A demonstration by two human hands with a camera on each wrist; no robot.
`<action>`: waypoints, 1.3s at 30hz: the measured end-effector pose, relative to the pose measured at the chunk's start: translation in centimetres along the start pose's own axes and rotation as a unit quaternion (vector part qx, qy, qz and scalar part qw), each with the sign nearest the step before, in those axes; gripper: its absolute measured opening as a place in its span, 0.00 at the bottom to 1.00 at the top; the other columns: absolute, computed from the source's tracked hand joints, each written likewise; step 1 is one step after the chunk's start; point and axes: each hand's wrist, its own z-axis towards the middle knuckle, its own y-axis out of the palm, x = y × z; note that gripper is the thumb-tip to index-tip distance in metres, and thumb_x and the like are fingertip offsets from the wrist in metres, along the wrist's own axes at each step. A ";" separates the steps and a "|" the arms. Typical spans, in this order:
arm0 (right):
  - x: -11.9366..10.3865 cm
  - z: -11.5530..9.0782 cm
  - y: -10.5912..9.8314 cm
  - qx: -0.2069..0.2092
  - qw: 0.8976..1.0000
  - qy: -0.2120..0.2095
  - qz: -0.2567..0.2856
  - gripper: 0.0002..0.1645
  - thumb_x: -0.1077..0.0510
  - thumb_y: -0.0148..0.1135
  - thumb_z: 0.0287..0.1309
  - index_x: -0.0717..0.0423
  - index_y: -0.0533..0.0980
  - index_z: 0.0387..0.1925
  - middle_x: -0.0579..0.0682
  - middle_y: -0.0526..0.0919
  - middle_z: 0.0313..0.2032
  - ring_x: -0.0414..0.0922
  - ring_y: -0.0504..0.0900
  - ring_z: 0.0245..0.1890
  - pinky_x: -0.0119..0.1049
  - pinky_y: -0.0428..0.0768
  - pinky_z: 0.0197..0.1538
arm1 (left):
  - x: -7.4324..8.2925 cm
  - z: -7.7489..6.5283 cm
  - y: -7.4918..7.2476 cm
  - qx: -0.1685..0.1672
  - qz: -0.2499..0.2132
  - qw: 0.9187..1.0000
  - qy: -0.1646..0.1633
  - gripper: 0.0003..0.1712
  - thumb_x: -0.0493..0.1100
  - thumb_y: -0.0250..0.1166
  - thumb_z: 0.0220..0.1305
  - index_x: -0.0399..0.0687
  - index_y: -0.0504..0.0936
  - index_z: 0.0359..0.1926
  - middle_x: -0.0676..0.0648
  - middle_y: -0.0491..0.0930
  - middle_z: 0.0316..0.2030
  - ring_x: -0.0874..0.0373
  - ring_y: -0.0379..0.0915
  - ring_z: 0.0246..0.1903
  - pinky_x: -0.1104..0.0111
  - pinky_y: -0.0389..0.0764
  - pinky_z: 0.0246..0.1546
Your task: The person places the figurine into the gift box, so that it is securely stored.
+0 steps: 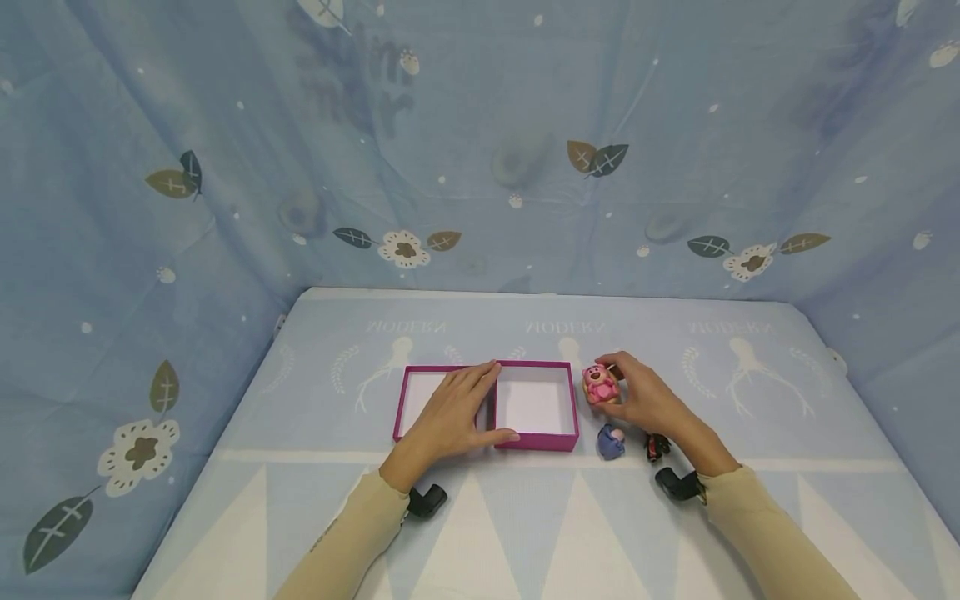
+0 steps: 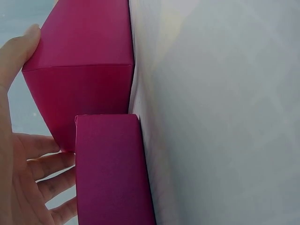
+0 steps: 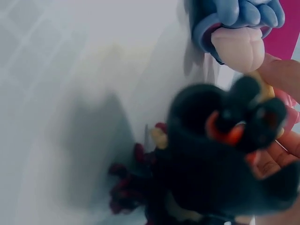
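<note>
Nearest, a person's beige sleeves [image 1: 352,533] reach in over a blue-and-white tablecloth [image 1: 480,542] printed with triangles, 1 black wrist camera [image 1: 427,501] below the left wrist and 1 black camera [image 1: 678,484] below the right. Just beyond, on the right, lie 2 small figurines: a black-and-red figurine [image 1: 657,447], blurred in the right wrist view, beside the right wrist, and a blue figurine [image 1: 611,443] with a pale pink muzzle to its left. The left hand [image 1: 447,414] is spread wide, thumb at the near wall of the right magenta box [image 1: 536,442], fingers toward its far edge. This box has a white interior; the left magenta box [image 1: 422,396], also white inside, sits just beside it, partly under the hand. The right hand [image 1: 647,396] holds a pink bear figurine [image 1: 601,387] between thumb and fingers, just right of the right box. Farther back, reversed "MODERN" lettering [image 1: 566,327] repeats 3 times along the cloth, before a blue curtain [image 1: 480,108] with leaves and flowers.
</note>
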 end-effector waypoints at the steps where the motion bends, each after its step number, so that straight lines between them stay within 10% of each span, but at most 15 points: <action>1: 0.0 0.0 0.0 0.003 1.000 -0.004 0.002 0.44 0.59 0.80 0.42 0.62 0.68 0.60 0.58 0.78 0.50 0.53 0.79 0.48 0.53 0.80 0.53 | 0.0 0.0 0.0 -0.001 0.000 1.000 0.000 0.60 0.78 0.60 0.51 0.45 0.59 0.74 0.47 0.63 0.72 0.51 0.61 0.69 0.55 0.63 0.69; 27: -1.4 -0.2 -1.3 0.018 0.998 0.005 0.061 0.39 0.59 0.81 0.40 0.58 0.73 0.56 0.52 0.79 0.49 0.52 0.81 0.48 0.55 0.80 0.54 | -0.1 0.0 0.2 0.008 0.006 1.000 0.006 0.60 0.78 0.60 0.52 0.44 0.59 0.74 0.47 0.63 0.72 0.51 0.63 0.68 0.55 0.63 0.69; 39: -3.8 0.8 -1.6 0.016 0.995 -0.055 0.080 0.38 0.55 0.82 0.38 0.54 0.76 0.53 0.47 0.79 0.47 0.45 0.78 0.46 0.55 0.79 0.52 | -0.1 0.1 0.2 0.004 0.008 1.000 0.000 0.61 0.78 0.60 0.51 0.44 0.59 0.74 0.47 0.62 0.72 0.51 0.62 0.68 0.55 0.63 0.70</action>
